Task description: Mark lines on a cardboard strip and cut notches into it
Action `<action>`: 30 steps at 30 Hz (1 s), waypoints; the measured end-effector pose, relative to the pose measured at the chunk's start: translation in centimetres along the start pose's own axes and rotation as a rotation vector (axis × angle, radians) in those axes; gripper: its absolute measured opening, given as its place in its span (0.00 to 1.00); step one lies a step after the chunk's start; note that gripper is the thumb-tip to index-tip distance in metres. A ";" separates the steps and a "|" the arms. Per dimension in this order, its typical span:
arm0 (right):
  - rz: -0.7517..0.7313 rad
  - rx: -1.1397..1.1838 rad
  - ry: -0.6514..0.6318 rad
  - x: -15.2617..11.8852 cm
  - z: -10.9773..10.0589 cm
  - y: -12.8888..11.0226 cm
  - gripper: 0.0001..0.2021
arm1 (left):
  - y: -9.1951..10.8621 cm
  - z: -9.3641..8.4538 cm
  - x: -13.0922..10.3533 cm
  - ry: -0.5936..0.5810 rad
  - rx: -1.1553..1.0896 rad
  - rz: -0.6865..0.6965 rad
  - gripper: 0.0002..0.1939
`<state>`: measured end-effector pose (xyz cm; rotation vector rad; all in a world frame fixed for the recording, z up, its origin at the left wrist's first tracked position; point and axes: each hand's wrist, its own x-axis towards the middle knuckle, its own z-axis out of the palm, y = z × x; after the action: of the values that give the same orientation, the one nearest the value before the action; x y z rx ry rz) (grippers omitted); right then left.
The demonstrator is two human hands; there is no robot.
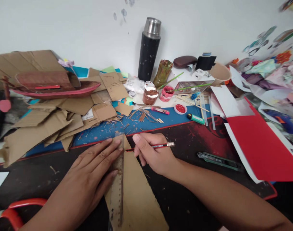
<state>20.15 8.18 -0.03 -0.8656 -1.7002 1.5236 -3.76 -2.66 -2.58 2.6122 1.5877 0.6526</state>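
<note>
My left hand point(95, 170) lies flat with fingers stretched out, its fingertips pressing on a clear ruler point(118, 192). The ruler runs lengthwise along a piece of cardboard point(139, 199) on the dark mat. In my right hand point(156, 154) is a red and black pencil point(160, 146), pinched between thumb and fingers. Its tip points left, at the ruler's right edge near the cardboard's far end. Part of the ruler's left side is hidden under my left fingers.
Cardboard scraps point(40, 131) and a model boat point(57, 88) are at the left. Orange-handled scissors point(13, 215) lie front left. A utility knife point(219, 161) and red sheet point(264, 147) lie right. Behind stand a black thermos point(148, 54) and paint pots point(150, 96).
</note>
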 end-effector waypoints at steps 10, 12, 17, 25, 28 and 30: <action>-0.007 -0.019 -0.021 0.0 0.0 -0.3 0.27 | 0.0 0.0 0.1 -0.001 -0.032 -0.012 0.33; 0.003 -0.014 -0.021 -0.1 0.0 -0.3 0.27 | 0.0 0.0 0.2 0.000 -0.040 -0.014 0.33; 0.020 0.004 -0.026 -0.1 0.1 -0.3 0.26 | 0.0 -0.1 0.1 -0.001 -0.030 -0.010 0.33; 0.053 0.017 -0.023 -0.1 0.2 -0.2 0.28 | 0.1 -0.1 0.1 -0.003 -0.040 -0.026 0.34; 0.048 0.014 -0.019 -0.1 0.2 -0.3 0.28 | 0.2 -0.2 0.2 -0.010 -0.053 -0.029 0.34; 0.050 0.008 -0.024 -0.1 0.1 -0.4 0.29 | 0.2 -0.2 0.2 -0.012 -0.056 -0.026 0.34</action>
<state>20.07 7.98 0.31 -0.8947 -1.6994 1.5787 -3.57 -2.59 -2.29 2.5465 1.5736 0.6684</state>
